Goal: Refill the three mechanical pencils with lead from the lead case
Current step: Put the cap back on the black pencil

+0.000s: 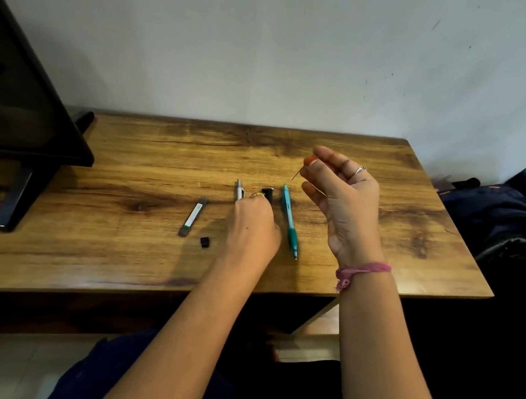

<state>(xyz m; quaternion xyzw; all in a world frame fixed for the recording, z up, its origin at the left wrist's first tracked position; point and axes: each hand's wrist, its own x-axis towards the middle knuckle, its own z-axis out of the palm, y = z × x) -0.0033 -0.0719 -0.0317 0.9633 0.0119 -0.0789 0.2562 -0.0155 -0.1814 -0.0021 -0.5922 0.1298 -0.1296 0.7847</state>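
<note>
Three mechanical pencils lie side by side on the wooden table [118, 248]: a silver one [238, 190], a black one [268, 192] mostly hidden, and a teal one [289, 221]. My left hand [253, 227] rests over the silver and black pencils, fingers curled down on them; which one it grips is unclear. My right hand [340, 198] is raised above the table, right of the teal pencil, pinching a thin stick of lead [296, 174] between thumb and forefinger. The grey lead case [193, 216] lies to the left, its small black cap [205, 241] beside it.
A dark monitor [20, 99] on a black stand [14, 200] fills the table's left end. Dark bags and cloth [508, 220] are piled off the right edge. A white wall runs behind the table.
</note>
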